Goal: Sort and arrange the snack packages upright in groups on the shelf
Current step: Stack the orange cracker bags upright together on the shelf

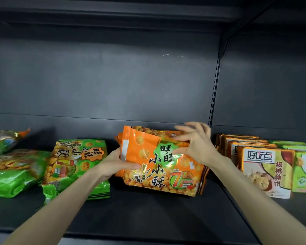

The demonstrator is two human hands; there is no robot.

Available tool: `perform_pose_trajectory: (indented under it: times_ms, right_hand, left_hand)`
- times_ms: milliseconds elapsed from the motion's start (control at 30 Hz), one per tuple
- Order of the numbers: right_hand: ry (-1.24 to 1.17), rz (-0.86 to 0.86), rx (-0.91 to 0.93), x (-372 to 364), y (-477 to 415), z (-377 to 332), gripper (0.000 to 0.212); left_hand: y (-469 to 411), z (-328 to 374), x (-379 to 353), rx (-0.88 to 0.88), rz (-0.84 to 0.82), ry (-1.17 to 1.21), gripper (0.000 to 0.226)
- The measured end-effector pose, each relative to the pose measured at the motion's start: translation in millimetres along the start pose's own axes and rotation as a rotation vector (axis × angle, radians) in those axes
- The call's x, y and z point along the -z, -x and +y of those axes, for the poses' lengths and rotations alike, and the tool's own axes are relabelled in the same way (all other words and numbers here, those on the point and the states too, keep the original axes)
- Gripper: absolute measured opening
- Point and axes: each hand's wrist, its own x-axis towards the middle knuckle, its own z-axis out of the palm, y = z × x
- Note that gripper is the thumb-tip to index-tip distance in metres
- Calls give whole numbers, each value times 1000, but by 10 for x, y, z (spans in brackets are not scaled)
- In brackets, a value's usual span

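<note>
An orange snack bag (pixel 159 172) stands upright at the middle of the dark shelf (pixel 148 214), with more orange bags stacked behind it. My left hand (pixel 117 165) grips the front bag's left edge, thumb across its face. My right hand (pixel 196 144) pinches the bag's top right part between thumb and fingers. To the left, a green bag (pixel 74 161) of the same snack lies flat and upside down on other green bags. At the right stand several orange-and-white cookie packs (pixel 265 167) in a row.
More green bags (pixel 12 174) lie in a loose heap at the far left, one silver-green bag (pixel 4 140) on top. Green packs (pixel 304 170) stand at the far right. A slotted upright (pixel 215 89) divides the back panel. Bare shelf lies in front of the bags.
</note>
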Motion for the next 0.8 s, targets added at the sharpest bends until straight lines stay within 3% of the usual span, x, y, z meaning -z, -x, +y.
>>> perform_pose_trajectory:
  times_ms: [100,167,233,333,433,533,700,800]
  right_hand:
    - [-66,64,-235,-50,114,86,98]
    - [-209,33,-439,-74,192,138,129]
    - [-238,42,-553,-105,257,206,143]
    - [-431,-38,-601,-115,312,300,143]
    - [-511,-156,-525,-87,330,373,117]
    - [-523,-75,-450,-111,332,377,99]
    - [-694,88,-507,-258,327,406,126]
    - [-771,42,-497,-302,308,469,133]
  left_hand:
    - [6,-11,-68,-9,45,-109,57]
    - [0,-65,-94,19,76,-146,61]
    - [-7,-115,-104,37,98,-164,73]
    - [-23,-135,-122,35,129,-168,78]
    - [-39,-106,-149,2,152,-144,84]
    - [-90,-135,-119,7,208,-103,92]
    - [-180,-145,-164,-64,246,-171,88]
    - [-203,-168,-189,-98,270,-189,85]
